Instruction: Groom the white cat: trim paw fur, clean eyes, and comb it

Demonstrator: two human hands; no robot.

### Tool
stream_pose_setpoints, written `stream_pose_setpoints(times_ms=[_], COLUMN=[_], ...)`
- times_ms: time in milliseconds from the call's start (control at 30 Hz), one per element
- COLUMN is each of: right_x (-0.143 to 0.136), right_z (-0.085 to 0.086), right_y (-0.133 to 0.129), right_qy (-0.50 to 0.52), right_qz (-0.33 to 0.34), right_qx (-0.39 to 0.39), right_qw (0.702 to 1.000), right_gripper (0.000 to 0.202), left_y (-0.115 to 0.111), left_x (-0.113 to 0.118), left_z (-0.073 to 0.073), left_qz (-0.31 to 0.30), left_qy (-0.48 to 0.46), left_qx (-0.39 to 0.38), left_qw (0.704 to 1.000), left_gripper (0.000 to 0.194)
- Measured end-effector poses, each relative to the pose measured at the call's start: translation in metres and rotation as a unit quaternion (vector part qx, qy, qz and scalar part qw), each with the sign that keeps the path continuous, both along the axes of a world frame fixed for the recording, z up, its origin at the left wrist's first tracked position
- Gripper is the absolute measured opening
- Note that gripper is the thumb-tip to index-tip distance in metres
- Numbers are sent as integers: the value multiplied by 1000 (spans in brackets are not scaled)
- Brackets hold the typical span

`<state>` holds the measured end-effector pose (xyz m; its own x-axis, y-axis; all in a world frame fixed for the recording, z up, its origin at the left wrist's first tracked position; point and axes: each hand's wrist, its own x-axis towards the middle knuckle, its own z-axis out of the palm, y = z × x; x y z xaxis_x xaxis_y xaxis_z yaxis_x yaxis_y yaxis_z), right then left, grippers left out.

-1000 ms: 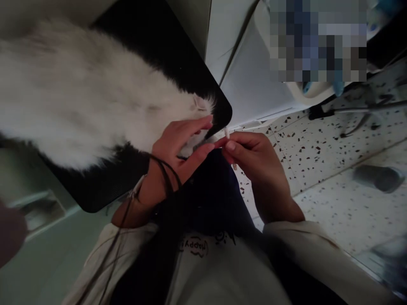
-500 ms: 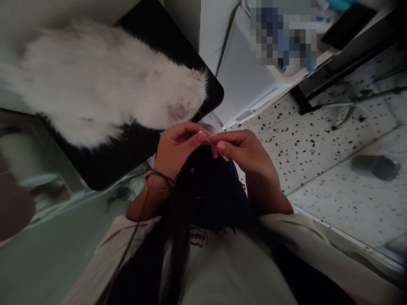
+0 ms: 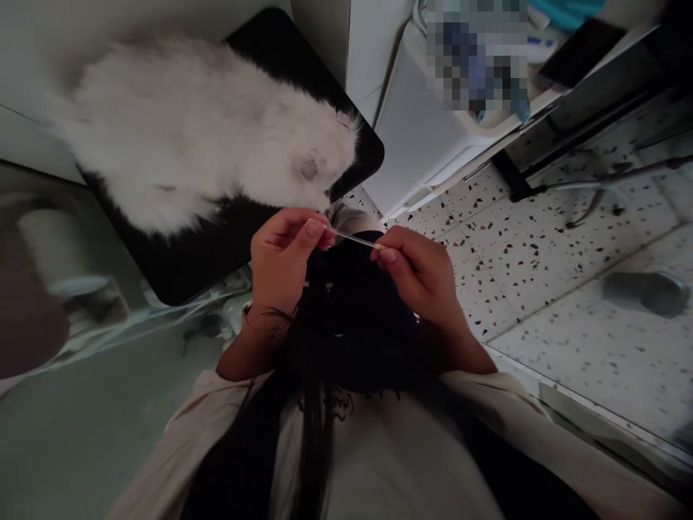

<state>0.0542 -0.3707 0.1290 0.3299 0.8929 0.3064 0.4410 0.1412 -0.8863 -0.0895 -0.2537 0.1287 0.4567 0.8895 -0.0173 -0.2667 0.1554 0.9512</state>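
Note:
Between my two hands runs a thin, pale stick [image 3: 351, 235], cotton swab-like, though its kind is not clear. My left hand [image 3: 284, 253] is closed, pinching its left end between thumb and fingers. At the other end, where a small yellowish tip shows, my right hand [image 3: 419, 271] grips it with thumb and bent forefinger. Just beyond my left hand, a white long-haired animal [image 3: 189, 137] lies stretched out on a black tabletop [image 3: 200, 267]. Its head points right, close to my fingers but apart from them.
A white cabinet or cart [image 3: 427, 130] stands at the upper right, with a dark phone-like slab [image 3: 582, 54] on top and a blurred-out patch beside it. Speckled floor [image 3: 503, 253] lies to the right. A pale cylinder [image 3: 62, 249] is at the left.
My hands have drawn apart, left hand leftward and right hand slightly right, so more of the stick shows between them. The view has shifted a little.

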Motion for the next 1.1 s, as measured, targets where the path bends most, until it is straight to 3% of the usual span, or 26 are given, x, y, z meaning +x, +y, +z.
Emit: stream_pose_setpoints(times_ms=[367,567,800,933,1100], right_x=[-11,-10,-5,0,5], right_z=[2,-2,-3,-7,-11], right_y=[-12,-15,-15,-12,-10], right_qy=[97,61,20,21,18], right_qz=[15,0,57,98,118], right_qx=[11,-12,-5,13,21], right_qw=[995,998,998,995,993], right_gripper=[29,29,32,32,29], left_y=[-10,-19,-20,-14,-13], left_x=[-5,-4,-5,-4,-1], left_z=[1,2,13,9,-1], left_qz=[-93,-91,-266,-356,-389], left_qy=[0,53,147,124,77], left_qx=[-96,16,107,11,-116], left_qw=[991,994,947,926,911], left_gripper=[33,40,49,55,54])
